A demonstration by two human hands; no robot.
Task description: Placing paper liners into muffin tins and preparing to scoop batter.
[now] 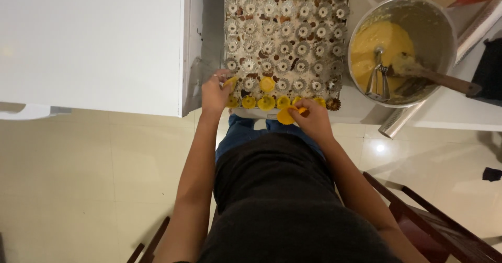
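Your left hand (215,91) pinches a filled mould at the near-left corner of the tray (340,12), steadying it. Your right hand (312,117) pinches a yellow dough piece (285,116) just off the tray's near edge; batter bowl (444,17) stands at right.

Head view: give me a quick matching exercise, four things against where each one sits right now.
Things:
1. Left hand
2. Right hand
3. Metal bowl
4. Wooden-handled spatula

Places:
A. Right of the tray, holding yellow batter
B. At the tray's near left corner, on a yellow-filled mould
C. Leaning inside the bowl, handle pointing right
D. Just off the tray's near edge, pinching a yellow piece

Pairs: 1-B, 2-D, 3-A, 4-C
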